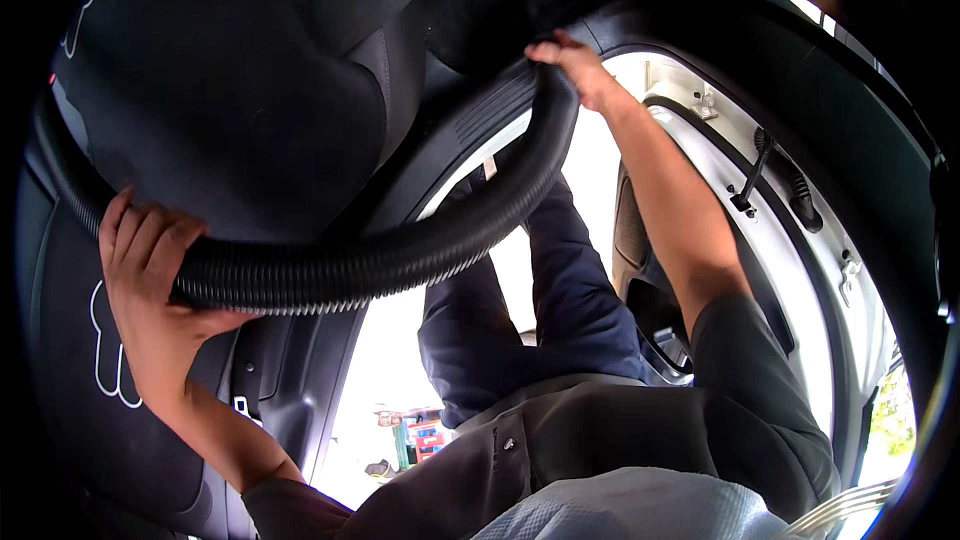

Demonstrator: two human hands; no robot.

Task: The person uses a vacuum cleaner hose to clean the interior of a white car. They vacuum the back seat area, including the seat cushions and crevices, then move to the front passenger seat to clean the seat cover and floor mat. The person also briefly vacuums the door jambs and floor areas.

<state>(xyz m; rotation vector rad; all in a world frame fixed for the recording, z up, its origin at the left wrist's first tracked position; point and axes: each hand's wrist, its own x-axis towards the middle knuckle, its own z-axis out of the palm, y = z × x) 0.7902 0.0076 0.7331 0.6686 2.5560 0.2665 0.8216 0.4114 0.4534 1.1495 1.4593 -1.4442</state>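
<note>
A thick black corrugated vacuum hose (360,270) bends in a wide arc across the middle of my view. My left hand (150,262) grips it at the left, fingers over the top and thumb along its underside. At the upper right my right hand (570,67) is closed around the hose close to the dark footwell. Whatever the hose ends in there is lost in shadow. Behind the hose is a black car seat (262,105). To the left of my left hand the hose continues along the seat's side.
An open white car door (810,270) with a speaker and door check stands at my right. The ribbed door sill (495,105) runs under the hose arc. A dark pillar trim (277,360) rises at lower left. Colourful boxes (420,435) lie outside on bright ground.
</note>
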